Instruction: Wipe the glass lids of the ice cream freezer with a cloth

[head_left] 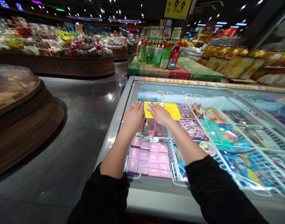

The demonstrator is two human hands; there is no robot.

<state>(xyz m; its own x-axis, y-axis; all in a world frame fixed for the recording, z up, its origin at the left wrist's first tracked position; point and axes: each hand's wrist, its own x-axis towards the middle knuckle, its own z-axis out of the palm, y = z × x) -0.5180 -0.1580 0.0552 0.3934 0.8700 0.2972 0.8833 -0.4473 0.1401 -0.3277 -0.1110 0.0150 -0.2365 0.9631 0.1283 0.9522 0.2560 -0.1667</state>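
My left hand (134, 115) lies flat, fingers together and stretched forward, on the glass lid (139, 127) of a chest freezer, at the left edge of a yellow sign (172, 110). A ring shows on one of its fingers. Over the sign, my right hand (159, 114) presses a small white cloth (162, 105) under its fingers; most of the cloth is hidden. Beneath the glass, pink boxes (153, 157) stand in rows in a wire basket, with a purple bag (193, 129) in the compartment to the right.
The freezer's metal frame (114, 123) runs along the left. Behind it, green and red bottles (158, 53) stand on cartons (142, 68). A round wooden display (23, 124) is at the left, across the grey floor (79, 124). Yellow jars (240, 65) fill the back right.
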